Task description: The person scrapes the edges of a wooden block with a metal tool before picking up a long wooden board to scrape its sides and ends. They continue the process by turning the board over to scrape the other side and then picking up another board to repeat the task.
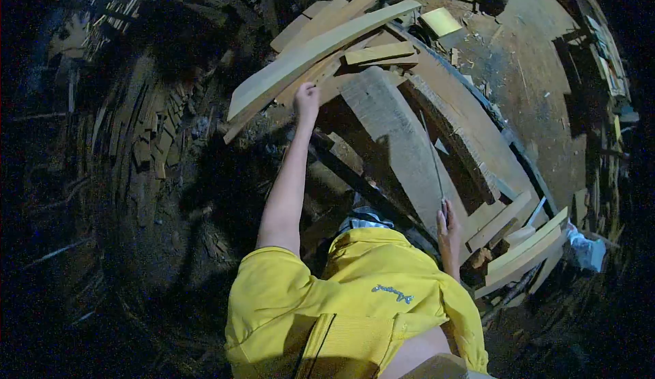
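Observation:
My right hand point(448, 227) is closed around the lower end of a thin, straight metal rod point(431, 150). The rod points away from me, over a wide grey board point(390, 121) that lies lengthwise in front of my body. My left arm is stretched forward, and its hand point(307, 97) is curled closed beside a narrow brown plank point(326, 73). Whether those fingers hold anything cannot be made out. Just beyond them a long pale plank point(314, 50) slants across the pile.
A short yellowish block point(379, 53) rests on the boards ahead. To the right lie a rough-edged slab point(450, 130) and several offcuts point(522, 242), with a light blue plastic bag point(585, 249) beside them. Wood scraps point(160, 133) cover the dark floor at left.

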### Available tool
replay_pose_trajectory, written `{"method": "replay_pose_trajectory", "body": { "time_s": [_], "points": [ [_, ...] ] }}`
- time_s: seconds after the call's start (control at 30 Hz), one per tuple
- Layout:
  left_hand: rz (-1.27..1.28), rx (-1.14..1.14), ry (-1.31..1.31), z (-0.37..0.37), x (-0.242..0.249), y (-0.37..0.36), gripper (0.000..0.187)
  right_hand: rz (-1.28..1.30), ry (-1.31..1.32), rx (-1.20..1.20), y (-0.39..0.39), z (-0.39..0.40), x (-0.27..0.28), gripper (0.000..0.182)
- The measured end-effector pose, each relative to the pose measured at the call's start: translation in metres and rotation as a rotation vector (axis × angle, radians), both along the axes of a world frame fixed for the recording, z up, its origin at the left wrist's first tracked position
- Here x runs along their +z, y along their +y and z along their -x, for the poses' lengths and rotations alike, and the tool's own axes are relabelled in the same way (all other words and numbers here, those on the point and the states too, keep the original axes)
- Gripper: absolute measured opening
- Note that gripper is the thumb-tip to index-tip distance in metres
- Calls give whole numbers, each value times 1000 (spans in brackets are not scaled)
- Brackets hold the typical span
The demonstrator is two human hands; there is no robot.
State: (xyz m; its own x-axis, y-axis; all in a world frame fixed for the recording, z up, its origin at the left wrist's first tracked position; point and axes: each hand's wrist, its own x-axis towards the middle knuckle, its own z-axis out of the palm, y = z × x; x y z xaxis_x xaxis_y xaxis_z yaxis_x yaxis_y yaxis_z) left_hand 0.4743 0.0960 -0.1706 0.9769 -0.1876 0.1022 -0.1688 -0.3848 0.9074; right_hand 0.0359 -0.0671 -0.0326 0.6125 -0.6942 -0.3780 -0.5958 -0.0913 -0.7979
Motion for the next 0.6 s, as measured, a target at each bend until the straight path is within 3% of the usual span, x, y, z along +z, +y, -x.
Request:
{"method": "replay_pose_trajectory", "body": {
  "time_s": [0.03,0.1,0.2,0.23,0.27,0.33,0.47,0.6],
  "points": [
    [3,-19,5,-14,-2,-16,26,-50,21,-45,2,-2,3,38],
    [-364,-351,-110,-33,19,-54,36,-34,16,-92,8,-13,15,38],
    [-464,-560,-332,-53,22,-95,42,19,19,-140,11,-15,18,38],
    [-674,-595,-216,-59,19,-105,48,51,27,-136,10,-14,18,38],
    [-664,-622,-224,-63,16,-112,48,58,31,-164,11,-13,20,38],
    [-942,-668,-415,-62,22,-118,54,46,119,-208,13,-11,27,39],
    [-1028,-647,-542,-71,10,-130,55,20,63,-338,24,-3,25,39],
    [-1017,-722,-419,-66,25,-129,52,-7,58,-387,32,17,11,39]
  ]
}}
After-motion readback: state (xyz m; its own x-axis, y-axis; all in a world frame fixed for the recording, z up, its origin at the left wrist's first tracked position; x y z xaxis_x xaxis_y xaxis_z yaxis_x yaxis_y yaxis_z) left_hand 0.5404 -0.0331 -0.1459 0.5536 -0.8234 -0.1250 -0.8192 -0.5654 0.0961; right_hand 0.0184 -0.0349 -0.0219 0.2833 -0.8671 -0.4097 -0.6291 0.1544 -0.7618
